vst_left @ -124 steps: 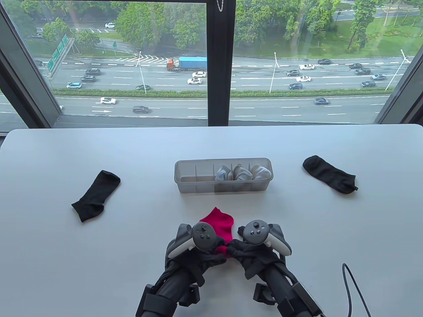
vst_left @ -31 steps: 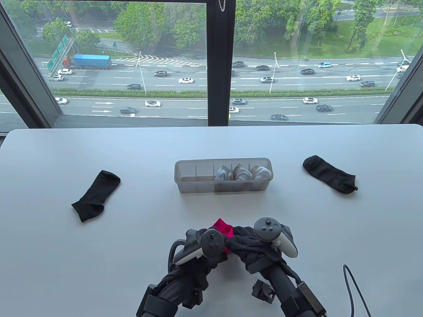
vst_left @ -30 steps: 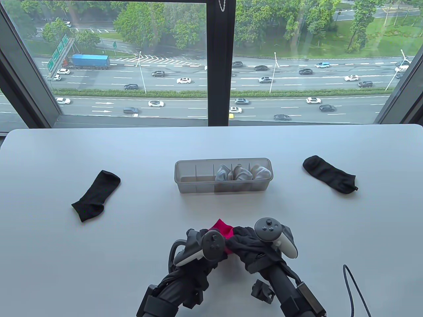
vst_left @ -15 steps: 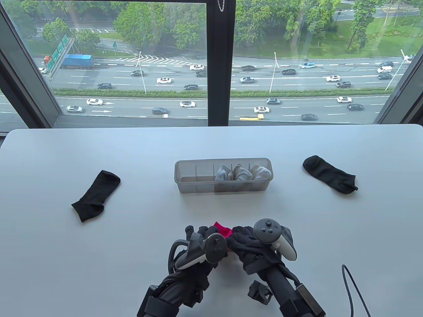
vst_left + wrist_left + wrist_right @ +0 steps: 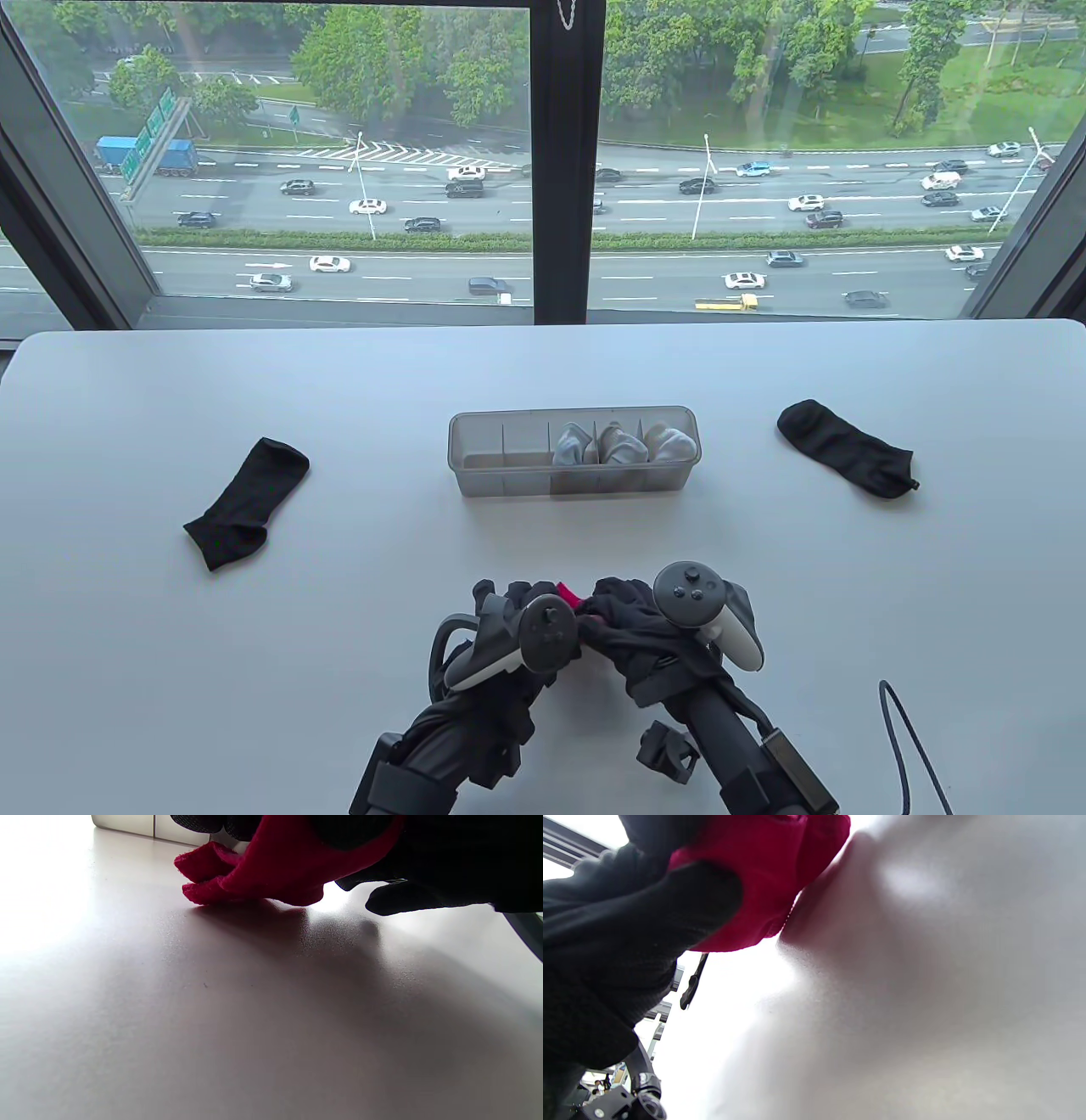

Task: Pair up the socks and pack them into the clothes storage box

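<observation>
Left hand (image 5: 517, 615) and right hand (image 5: 632, 624) both curled round bunched red socks (image 5: 567, 594) low over the bench (image 5: 543, 365) near its front edge, storage box (image 5: 574, 452) beyond across bare bench, black sock (image 5: 246, 503) far left, another black sock (image 5: 846, 447) far right

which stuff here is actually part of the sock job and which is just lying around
Part of the job:
- red socks, gripped by left hand and right hand
- black sock on the left
- black sock on the right
- storage box, with pale sock bundles inside

Just lying about:
- black cable near the table's front edge
</observation>
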